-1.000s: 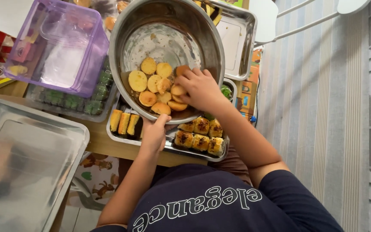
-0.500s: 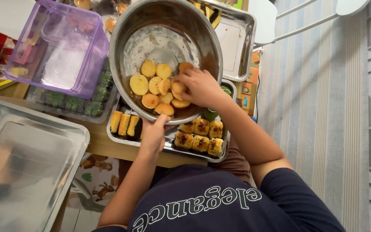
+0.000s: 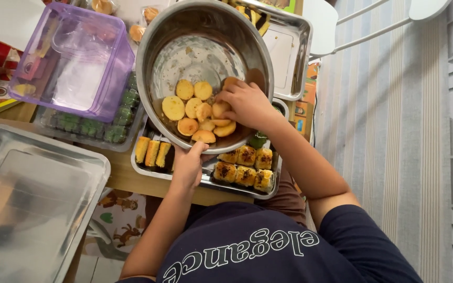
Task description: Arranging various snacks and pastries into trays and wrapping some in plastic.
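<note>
The landmark is the steel bowl [image 3: 205, 47], which is held tilted toward the person above the table. Largest item: an empty steel tray [image 3: 22, 194], well apart from the bowl at lower left. A purple plastic box [image 3: 74, 57] stands just left of the bowl, on a clear tray of green pieces [image 3: 87, 128]. A second steel tray [image 3: 292, 52] lies behind the bowl's right rim. Directly below the bowl sits a steel tray of rolled cakes [image 3: 245, 170], partly covered by the bowl.

Inside the bowl, round golden cakes [image 3: 184, 107] are piled against the lower wall.

The left hand [image 3: 187, 165] grips the bowl's near rim, thumb over the edge, fingers curled beneath it. The right hand [image 3: 245, 105] reaches inside the bowl from the right; its fingers are bent and closed on cakes at the pile's right side.
</note>
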